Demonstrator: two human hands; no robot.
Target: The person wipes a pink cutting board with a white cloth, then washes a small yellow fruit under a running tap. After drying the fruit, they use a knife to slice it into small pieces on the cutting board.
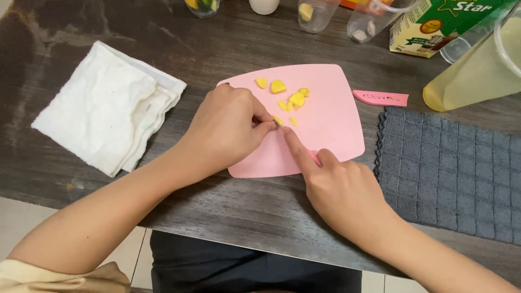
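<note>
A pink cutting board lies on the dark wooden table. Several small yellow fruit pieces are scattered over its upper middle. My left hand rests on the board's left side, its fingertips pinching a small yellow piece. My right hand comes in from the lower right, gripping a pink knife that is mostly hidden in the fist. Its extended index finger lies along the blade and points at the pinched piece.
A folded white cloth lies at the left. A dark grey towel covers the right. A pink knife sheath sits beside the board. Clear cups, a green carton and a plastic jug of yellowish liquid stand behind.
</note>
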